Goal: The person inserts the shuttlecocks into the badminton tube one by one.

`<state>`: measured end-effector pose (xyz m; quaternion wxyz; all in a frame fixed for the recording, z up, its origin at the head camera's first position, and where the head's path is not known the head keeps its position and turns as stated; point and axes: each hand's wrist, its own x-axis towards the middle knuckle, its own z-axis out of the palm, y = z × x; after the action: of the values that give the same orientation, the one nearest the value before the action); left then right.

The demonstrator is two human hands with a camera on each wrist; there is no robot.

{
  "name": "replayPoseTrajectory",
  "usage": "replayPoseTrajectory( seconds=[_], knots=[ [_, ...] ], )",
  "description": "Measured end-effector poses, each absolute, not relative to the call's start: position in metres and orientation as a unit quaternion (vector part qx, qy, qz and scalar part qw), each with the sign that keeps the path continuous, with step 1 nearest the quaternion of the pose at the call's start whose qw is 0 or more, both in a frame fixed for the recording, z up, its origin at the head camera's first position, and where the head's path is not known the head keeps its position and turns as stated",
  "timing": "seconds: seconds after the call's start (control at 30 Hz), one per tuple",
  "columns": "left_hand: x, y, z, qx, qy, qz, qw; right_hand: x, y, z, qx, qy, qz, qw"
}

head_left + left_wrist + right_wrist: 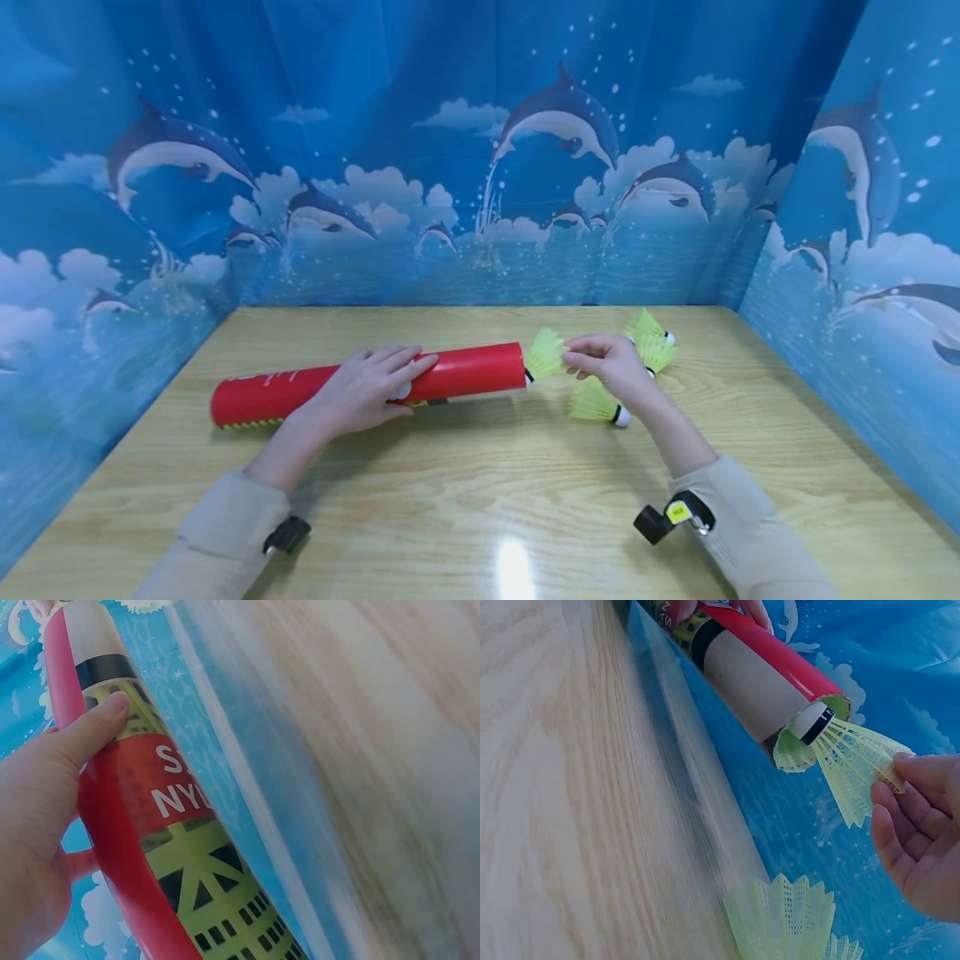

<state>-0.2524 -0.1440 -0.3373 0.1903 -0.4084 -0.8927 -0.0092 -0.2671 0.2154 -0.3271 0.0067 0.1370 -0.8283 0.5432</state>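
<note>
A red shuttlecock tube [472, 371] lies slanted across the table, its open end toward the right. My left hand [367, 387] grips it near the middle, the thumb [97, 727] along its printed yellow-green side in the left wrist view. At the open end, my right hand [611, 367] pinches a yellow-green shuttlecock [545, 353] by the skirt's edge. In the right wrist view that shuttlecock's white cork [808, 720] is at the tube's mouth, while its skirt sticks out. Pale green shows inside the mouth; how deep it goes is hidden.
Near my right hand lie loose yellow-green shuttlecocks: one in front [594, 402], another behind the wrist [656, 353] and a third farther back [645, 323]. A blue dolphin-print curtain [420, 200] borders the wooden table [465, 483] at the back and sides.
</note>
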Motion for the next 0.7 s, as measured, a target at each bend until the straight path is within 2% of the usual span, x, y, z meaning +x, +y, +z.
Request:
replayPoseTrajectory(
  seconds=[0.7],
  knots=[
    [-0.253, -0.141, -0.338, -0.415, -0.890, -0.009, 0.189, -0.266, 0.192, -0.335, 0.155, -0.816, 0.556, -0.009]
  ],
)
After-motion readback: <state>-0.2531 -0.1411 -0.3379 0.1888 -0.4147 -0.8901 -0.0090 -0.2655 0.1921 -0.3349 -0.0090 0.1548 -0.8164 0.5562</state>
